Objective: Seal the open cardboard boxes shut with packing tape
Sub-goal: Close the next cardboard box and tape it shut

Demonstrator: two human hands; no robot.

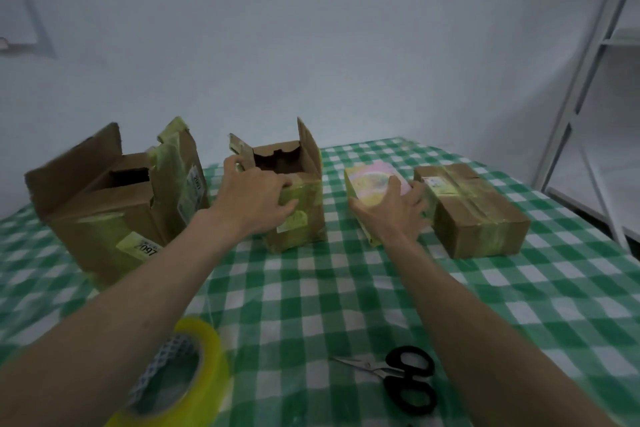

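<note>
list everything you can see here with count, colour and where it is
open cardboard boxes: 2, brown, far left and centre
sealed cardboard box: 1, brown with yellowish tape, far right
small pastel box: 1, pink and yellow, between centre and sealed boxes
packing tape roll: 1, yellow, near left
scissors: 1, black handles, near centre
tablecloth: 1, green and white check, covering the table
shelf frame: 1, white, right edge
left hand: on the centre box
right hand: fingers on the pastel box
</note>
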